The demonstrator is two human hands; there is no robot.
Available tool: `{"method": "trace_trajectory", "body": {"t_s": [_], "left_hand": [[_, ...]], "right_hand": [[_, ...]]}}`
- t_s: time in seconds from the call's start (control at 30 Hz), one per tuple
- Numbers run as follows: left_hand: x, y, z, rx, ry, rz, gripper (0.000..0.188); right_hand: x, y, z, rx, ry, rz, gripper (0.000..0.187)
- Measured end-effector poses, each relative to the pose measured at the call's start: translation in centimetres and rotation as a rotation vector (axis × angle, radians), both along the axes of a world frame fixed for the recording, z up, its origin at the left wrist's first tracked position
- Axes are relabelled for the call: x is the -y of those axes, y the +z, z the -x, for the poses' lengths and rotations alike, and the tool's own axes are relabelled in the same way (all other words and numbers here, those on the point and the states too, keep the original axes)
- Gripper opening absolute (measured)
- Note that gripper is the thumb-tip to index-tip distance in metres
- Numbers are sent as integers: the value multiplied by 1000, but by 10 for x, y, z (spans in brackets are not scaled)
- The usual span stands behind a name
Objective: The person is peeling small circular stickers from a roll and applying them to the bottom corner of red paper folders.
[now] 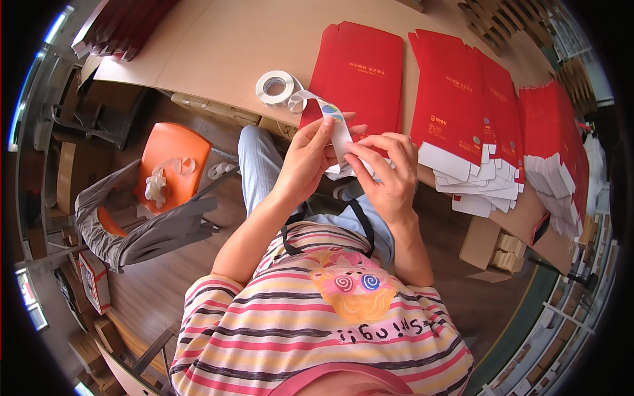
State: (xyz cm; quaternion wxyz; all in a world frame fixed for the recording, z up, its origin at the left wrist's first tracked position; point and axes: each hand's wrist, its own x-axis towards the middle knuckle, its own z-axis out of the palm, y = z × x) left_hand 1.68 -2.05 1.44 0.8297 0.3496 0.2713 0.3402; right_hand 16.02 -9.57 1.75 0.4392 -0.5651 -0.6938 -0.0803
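Note:
A white strip of round stickers (340, 136), with a shiny bluish-green one near its top, runs between my two hands. My left hand (305, 158) is closed on the strip, thumb on top. With thumb and forefinger, my right hand (391, 175) pinches at its lower end; whether a sticker is between those fingertips I cannot make out. The strip curls back to a sticker roll (275, 88) lying at the table's near edge. Beyond my hands a flat red carton (360, 63) lies on the table, its near end partly hidden by my hands.
To the right, overlapping stacks of flat red cartons (449, 99) with white flaps cover the table (218, 46). Another red stack (555, 132) lies farther right. An open cardboard box (485, 247) stands below. At left is an orange chair (173, 148) with crumpled backing strips.

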Motion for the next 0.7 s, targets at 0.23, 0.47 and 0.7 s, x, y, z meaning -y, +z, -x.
{"method": "trace_trajectory", "body": {"t_s": [0.23,0.47,0.7], "left_hand": [[-6,-5,-1,0,-47,78,45],[-14,11,3,-105,-32,26,41],[-12,12,-1,-89,-3,-36,43]], "right_hand": [[-1,7,-14,201,86,36,28],[-6,10,-12,99,128,40,25],[-4,13,1,-120,19,74,39]]}}
